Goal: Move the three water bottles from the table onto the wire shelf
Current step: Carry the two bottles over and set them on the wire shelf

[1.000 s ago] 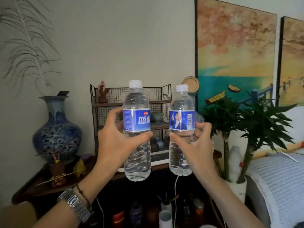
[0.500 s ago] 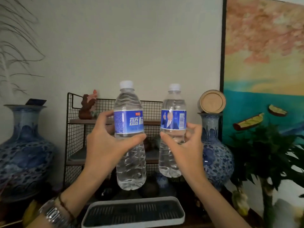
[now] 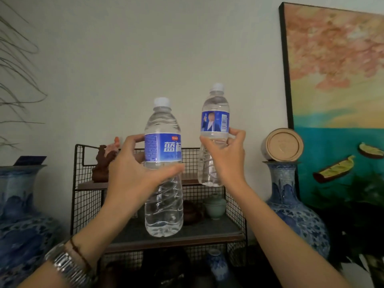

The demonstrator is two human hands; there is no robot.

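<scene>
My left hand [image 3: 133,173] grips a clear water bottle [image 3: 163,196] with a blue label and white cap, held upright in front of the black wire shelf [image 3: 83,196]. My right hand [image 3: 226,161] holds a second bottle [image 3: 215,121] of the same kind, further away and higher, its base level with the shelf's top board. Both bottles are in the air. No third bottle is in view.
A brown figurine [image 3: 104,163] stands on the shelf's top board at the left. The middle board carries a dark teapot [image 3: 192,212] and a green lidded cup [image 3: 215,206]. Large blue-and-white vases flank the shelf [image 3: 295,208] [image 3: 18,221]. A painting [image 3: 336,80] hangs at right.
The view has closed in on the shelf. My right hand has carried its bottle up and forward, level with the top board; my left hand's bottle stays lower and nearer.
</scene>
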